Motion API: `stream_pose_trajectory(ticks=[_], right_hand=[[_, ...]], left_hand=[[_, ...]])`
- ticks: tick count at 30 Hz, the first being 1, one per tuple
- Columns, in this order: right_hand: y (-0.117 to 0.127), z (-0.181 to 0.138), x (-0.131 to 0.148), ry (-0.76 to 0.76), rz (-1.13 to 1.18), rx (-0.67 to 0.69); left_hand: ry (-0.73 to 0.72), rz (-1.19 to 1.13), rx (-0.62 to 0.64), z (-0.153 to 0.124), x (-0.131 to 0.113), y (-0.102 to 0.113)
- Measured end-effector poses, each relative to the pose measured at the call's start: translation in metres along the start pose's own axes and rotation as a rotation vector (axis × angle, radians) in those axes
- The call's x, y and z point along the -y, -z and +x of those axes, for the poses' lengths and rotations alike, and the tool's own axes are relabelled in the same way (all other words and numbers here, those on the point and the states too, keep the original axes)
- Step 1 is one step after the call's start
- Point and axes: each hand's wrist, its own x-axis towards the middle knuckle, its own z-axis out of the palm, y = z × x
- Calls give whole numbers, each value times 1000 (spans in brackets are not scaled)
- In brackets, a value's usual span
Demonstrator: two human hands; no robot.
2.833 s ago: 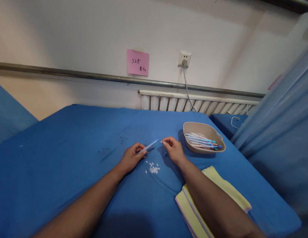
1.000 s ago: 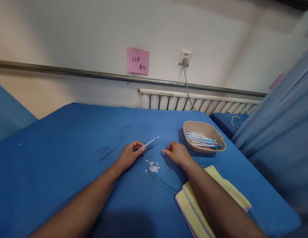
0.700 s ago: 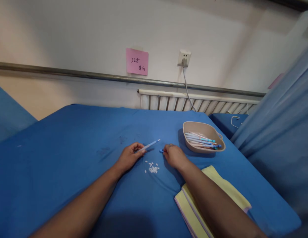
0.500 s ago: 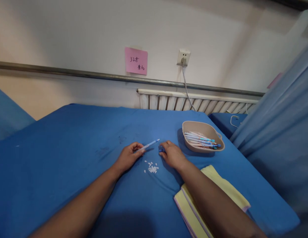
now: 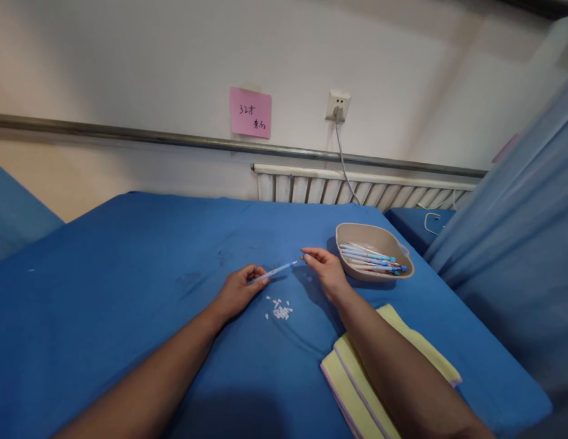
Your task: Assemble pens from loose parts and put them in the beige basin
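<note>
My left hand rests on the blue cloth and pinches a thin light-blue pen by its lower end, tip pointing up and right. My right hand is raised just right of the pen's tip, fingers pinched on something too small to make out. A little heap of small white bits lies on the cloth between and below both hands.
A beige tray with several pens stands right of my right hand. A folded yellow cloth lies under my right forearm. Behind are a wall with a pink note, a socket and a radiator; a blue curtain hangs right.
My right hand dropped to the cloth, closed on a small blue piece beside the pen, then lifted to the pen's tip. The left hand kept the pen nearly still.
</note>
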Motion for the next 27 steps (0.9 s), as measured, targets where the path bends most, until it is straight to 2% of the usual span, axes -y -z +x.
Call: stream_pose_trajectory(ticks=[8,21,27], right_hand=[[-6,-5,-3,-125,177,-2],[-8,-6,0,-47,161,56],[-11,-5,-4,14,103,16]], left_hand=[[-4,2,22,-1,0,0],[8,45,35,-2,-4,1],[35,-78,72,-4,-5,-2]])
